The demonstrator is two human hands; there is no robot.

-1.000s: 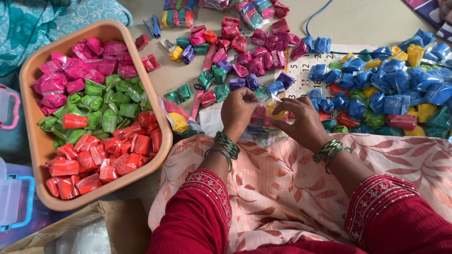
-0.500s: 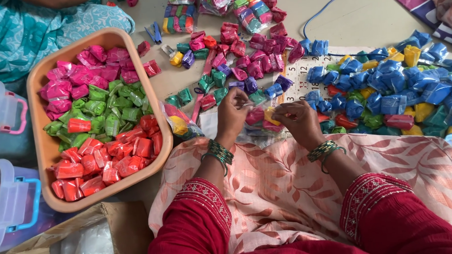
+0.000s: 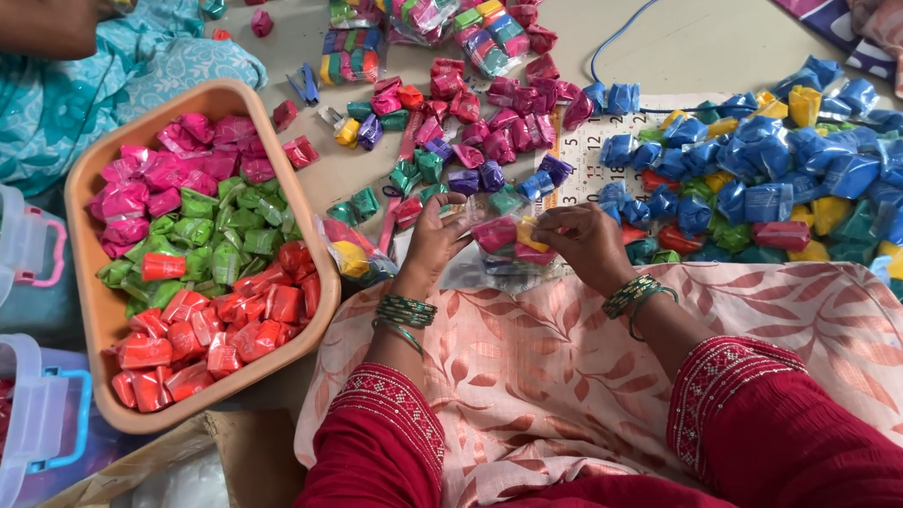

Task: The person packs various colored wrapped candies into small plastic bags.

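- Left hand [image 3: 439, 234] pinches one end of a clear bag [image 3: 506, 237] of coloured packets, fingers closed on its edge.
- Right hand [image 3: 583, 241] grips the bag's other end, fingers curled shut on it; the bag hangs between both hands, just above the floor [image 3: 684, 36] and past a peach floral cloth [image 3: 536, 371] over the lap.
- Green bangles sit on both wrists, above red embroidered sleeves.
- To the left, touching the cloth's edge, an orange tray [image 3: 98, 316] holds packets sorted in bands: red nearest, green in the middle, pink farthest.
- Two clear lidded boxes [image 3: 17, 419] stand at the far left, beside the tray.
- To the right, a heap of blue packets [image 3: 769, 173] mixed with yellow ones spreads over the floor.
- Beyond the hands lie loose pink packets [image 3: 497, 112], with purple and green ones among them.
- Farther off, bundled multicolour packs [image 3: 433, 14] lie near the top edge.
- Another person in teal cloth [image 3: 85, 76] sits at the top left.
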